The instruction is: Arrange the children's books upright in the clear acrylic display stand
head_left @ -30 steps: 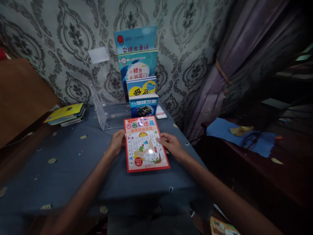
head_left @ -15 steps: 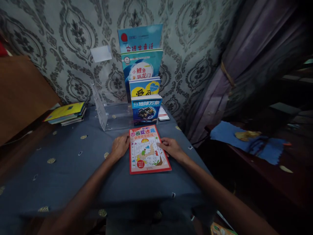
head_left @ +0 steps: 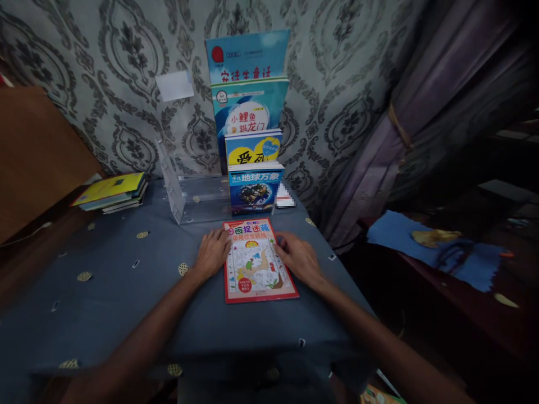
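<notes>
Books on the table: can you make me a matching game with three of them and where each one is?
Things:
1. red-bordered book
2. yellow-topped stack of books
3. globe book

Places:
A. standing at the front of the clear rack
B. lying flat between the left hand and right hand
C. far left corner of the table

Pairs: 1-B, 2-C, 3-A

Glossy paper book [head_left: 257, 262] on matt cloth tablecloth [head_left: 105, 292]; clear plastic stand [head_left: 185, 193].

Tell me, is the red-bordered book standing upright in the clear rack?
No, the red-bordered book lies flat on the table between both hands.
</notes>
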{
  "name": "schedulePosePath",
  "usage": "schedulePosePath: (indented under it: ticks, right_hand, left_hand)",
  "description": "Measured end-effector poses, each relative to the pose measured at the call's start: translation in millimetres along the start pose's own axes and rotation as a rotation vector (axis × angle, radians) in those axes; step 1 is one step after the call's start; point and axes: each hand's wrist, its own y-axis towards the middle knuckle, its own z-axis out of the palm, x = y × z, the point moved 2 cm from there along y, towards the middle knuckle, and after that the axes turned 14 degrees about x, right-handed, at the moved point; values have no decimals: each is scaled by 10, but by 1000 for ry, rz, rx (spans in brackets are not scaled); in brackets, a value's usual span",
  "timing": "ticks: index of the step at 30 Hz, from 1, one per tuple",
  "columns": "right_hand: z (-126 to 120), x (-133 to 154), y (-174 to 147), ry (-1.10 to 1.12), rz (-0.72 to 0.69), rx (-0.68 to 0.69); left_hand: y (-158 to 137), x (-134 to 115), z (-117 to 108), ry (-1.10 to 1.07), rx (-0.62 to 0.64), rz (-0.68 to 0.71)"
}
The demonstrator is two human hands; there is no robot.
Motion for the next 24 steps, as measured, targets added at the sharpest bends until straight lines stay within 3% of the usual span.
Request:
schedulePosePath:
  ticks: [6,10,15,24]
  right_hand:
    - [308,381,390,41,-375,199]
    - [600,568,747,-7,-514,257]
    - [769,650,988,-82,-518,315]
    - [665,409,969,-131,-463,303]
  left_hand:
    - [11,17,1,-31,-27,23]
    - [24,25,-11,-65,-22,29]
    - [35,48,-4,-93,-17,48]
    - [28,65,-34,-121,-10,57]
